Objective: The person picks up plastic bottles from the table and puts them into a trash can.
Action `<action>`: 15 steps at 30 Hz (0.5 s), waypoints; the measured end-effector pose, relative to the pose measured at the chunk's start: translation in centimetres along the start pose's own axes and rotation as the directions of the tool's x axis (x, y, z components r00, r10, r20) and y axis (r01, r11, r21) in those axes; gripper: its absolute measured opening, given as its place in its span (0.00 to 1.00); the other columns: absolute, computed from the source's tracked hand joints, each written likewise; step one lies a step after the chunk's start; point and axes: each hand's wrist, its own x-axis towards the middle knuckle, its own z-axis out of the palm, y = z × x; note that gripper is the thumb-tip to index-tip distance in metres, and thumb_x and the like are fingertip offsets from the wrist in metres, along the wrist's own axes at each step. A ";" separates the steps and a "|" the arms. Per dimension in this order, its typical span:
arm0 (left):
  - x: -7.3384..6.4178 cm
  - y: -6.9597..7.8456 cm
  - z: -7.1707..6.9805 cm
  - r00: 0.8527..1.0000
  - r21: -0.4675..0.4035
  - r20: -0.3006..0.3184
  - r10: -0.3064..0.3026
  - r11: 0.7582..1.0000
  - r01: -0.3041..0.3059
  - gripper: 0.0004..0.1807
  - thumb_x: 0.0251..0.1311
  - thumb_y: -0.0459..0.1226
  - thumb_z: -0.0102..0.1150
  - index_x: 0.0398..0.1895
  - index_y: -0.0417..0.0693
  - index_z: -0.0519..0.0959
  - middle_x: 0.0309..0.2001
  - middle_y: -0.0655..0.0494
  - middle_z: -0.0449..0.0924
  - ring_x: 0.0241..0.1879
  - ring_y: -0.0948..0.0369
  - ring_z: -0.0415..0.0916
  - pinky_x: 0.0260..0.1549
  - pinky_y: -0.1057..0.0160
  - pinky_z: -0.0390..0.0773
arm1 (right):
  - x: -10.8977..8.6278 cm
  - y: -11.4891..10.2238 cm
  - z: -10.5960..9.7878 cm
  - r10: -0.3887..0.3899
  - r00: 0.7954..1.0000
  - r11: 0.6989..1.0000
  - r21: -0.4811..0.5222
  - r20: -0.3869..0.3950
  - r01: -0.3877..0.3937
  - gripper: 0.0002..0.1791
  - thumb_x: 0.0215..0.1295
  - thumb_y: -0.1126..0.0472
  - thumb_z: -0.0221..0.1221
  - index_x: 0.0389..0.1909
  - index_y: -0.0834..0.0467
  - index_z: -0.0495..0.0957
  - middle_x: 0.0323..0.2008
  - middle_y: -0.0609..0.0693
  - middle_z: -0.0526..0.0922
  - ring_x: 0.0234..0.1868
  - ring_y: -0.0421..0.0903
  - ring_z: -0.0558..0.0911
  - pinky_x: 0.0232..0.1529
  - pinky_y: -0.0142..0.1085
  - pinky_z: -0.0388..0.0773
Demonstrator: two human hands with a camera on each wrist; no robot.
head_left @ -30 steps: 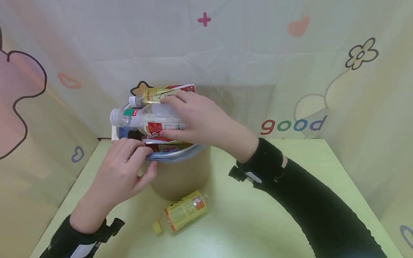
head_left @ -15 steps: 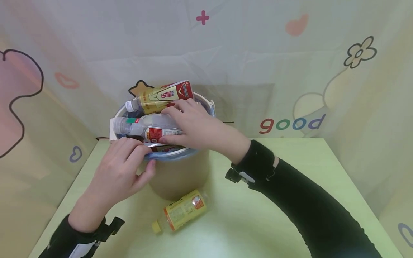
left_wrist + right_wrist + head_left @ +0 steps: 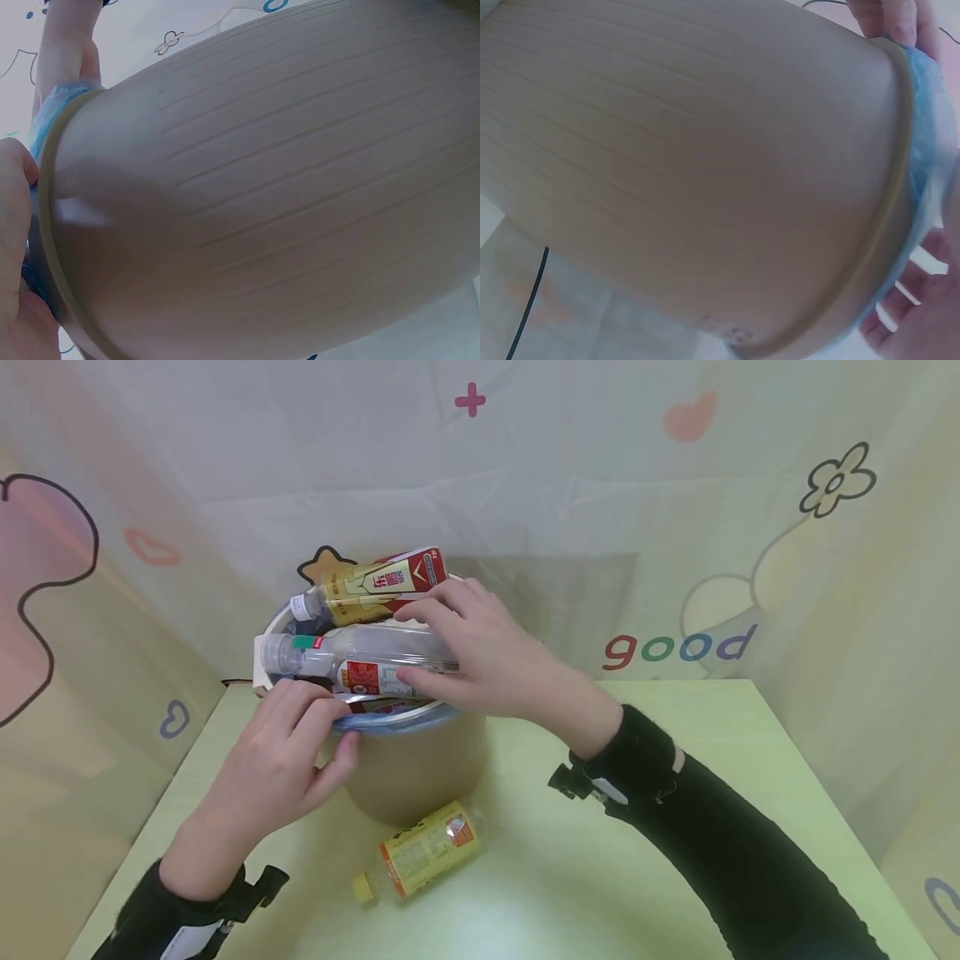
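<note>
A tan trash bin (image 3: 420,768) with a blue bag over its rim stands on the table, filled with plastic bottles. My left hand (image 3: 281,760) grips its near left rim, thumb outside and fingers over the edge; the right wrist view also shows this hand (image 3: 898,19). Across the top lies a clear bottle (image 3: 375,647) with a red-and-white label, cap to the left. My right hand (image 3: 491,652) is over that bottle's right end, fingers spread and thumb near the label. Behind it rests a gold-and-red labelled bottle (image 3: 378,583).
On the table (image 3: 600,860) in front of the bin lies a yellow-labelled bottle (image 3: 431,850) with a yellow cap. A printed curtain (image 3: 555,468) hangs behind and at both sides.
The clear bottle has come down onto the bin's contents, and the gold-and-red bottle has tilted. My right hand has since slid right along the clear bottle, which stays put. My left hand keeps its place.
</note>
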 end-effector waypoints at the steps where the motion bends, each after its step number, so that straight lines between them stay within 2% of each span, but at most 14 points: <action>1: 0.0 0.0 0.0 1.000 -0.002 0.000 0.000 1.000 0.000 0.14 0.59 0.40 0.50 0.35 0.36 0.75 0.36 0.44 0.74 0.34 0.50 0.69 0.34 0.54 0.70 | -0.4 0.1 -0.1 -0.021 0.999 1.000 0.014 -0.037 0.021 0.32 0.62 0.38 0.57 0.59 0.55 0.76 0.53 0.49 0.75 0.57 0.46 0.68 0.56 0.40 0.64; 4: 0.0 0.0 0.1 1.000 -0.009 -0.008 -0.001 1.000 0.001 0.14 0.58 0.40 0.50 0.35 0.36 0.75 0.35 0.44 0.74 0.34 0.50 0.69 0.33 0.55 0.70 | -1.5 0.2 -0.4 -0.077 0.988 0.996 0.034 -0.136 0.082 0.29 0.62 0.43 0.58 0.57 0.58 0.76 0.52 0.51 0.75 0.56 0.46 0.68 0.55 0.37 0.65; 8: 0.0 0.0 0.2 1.000 -0.012 -0.015 -0.004 1.000 0.004 0.14 0.58 0.40 0.50 0.35 0.36 0.75 0.35 0.45 0.74 0.34 0.50 0.68 0.33 0.55 0.69 | -3.3 0.1 -0.6 -0.143 0.965 0.987 0.037 -0.221 0.155 0.26 0.61 0.48 0.61 0.55 0.61 0.77 0.50 0.52 0.75 0.54 0.47 0.69 0.55 0.36 0.66; 11: 0.0 0.1 0.2 1.000 -0.015 -0.026 -0.007 1.000 0.006 0.15 0.59 0.41 0.50 0.35 0.35 0.75 0.35 0.44 0.74 0.35 0.49 0.68 0.34 0.55 0.68 | -4.7 -0.2 -0.3 -0.189 0.949 0.978 0.043 -0.253 0.206 0.24 0.59 0.51 0.63 0.52 0.62 0.78 0.49 0.53 0.77 0.53 0.48 0.71 0.54 0.35 0.68; 15: -0.1 0.2 0.4 0.999 -0.019 -0.048 -0.014 1.000 0.013 0.15 0.59 0.41 0.49 0.35 0.35 0.75 0.35 0.44 0.73 0.35 0.46 0.68 0.35 0.53 0.67 | -6.5 -1.1 0.5 -0.254 0.937 0.960 0.056 -0.239 0.274 0.22 0.57 0.54 0.64 0.49 0.62 0.79 0.46 0.51 0.79 0.50 0.47 0.74 0.54 0.34 0.69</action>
